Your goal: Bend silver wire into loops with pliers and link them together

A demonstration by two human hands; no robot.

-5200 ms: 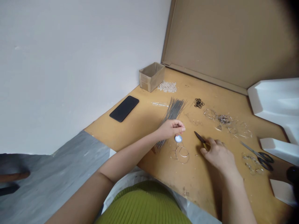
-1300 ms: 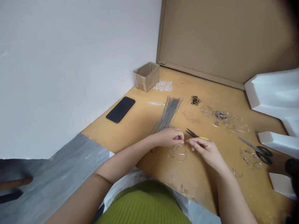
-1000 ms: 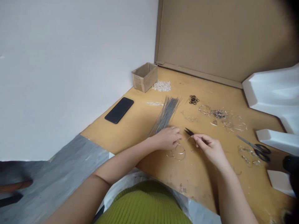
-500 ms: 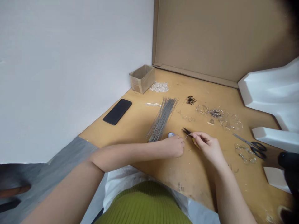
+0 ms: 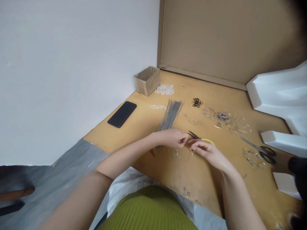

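Note:
My left hand (image 5: pixel 174 137) is closed, fingers curled in a pinch, over the near end of a bundle of grey wires (image 5: pixel 169 115). A thin wire (image 5: pixel 187 145) runs between its fingertips and those of my right hand (image 5: pixel 208 153), which pinches the other side. Fine detail between the fingers is too small to make out. Just beyond my right hand lies a pair of pliers (image 5: pixel 194 135) with a yellow handle, partly covered by that hand. Below my left hand, a small loop of thin wire pieces (image 5: pixel 177 155) rests on the table.
On the wooden table (image 5: pixel 153 123) are a black phone (image 5: pixel 122 114), a cardboard box (image 5: pixel 146 83), clear small pieces (image 5: pixel 165 89), black rings (image 5: pixel 197 102), tangled wire pieces (image 5: pixel 224 116), black-handled scissors (image 5: pixel 262 151) and a ringed chain (image 5: pixel 253 158). White moulded foam (image 5: pixel 275 92) borders the right side.
My left hand has moved up and is now over the wire bundle's lower end, covering the small blue round thing. My right hand has shifted slightly lower, showing the yellow handle.

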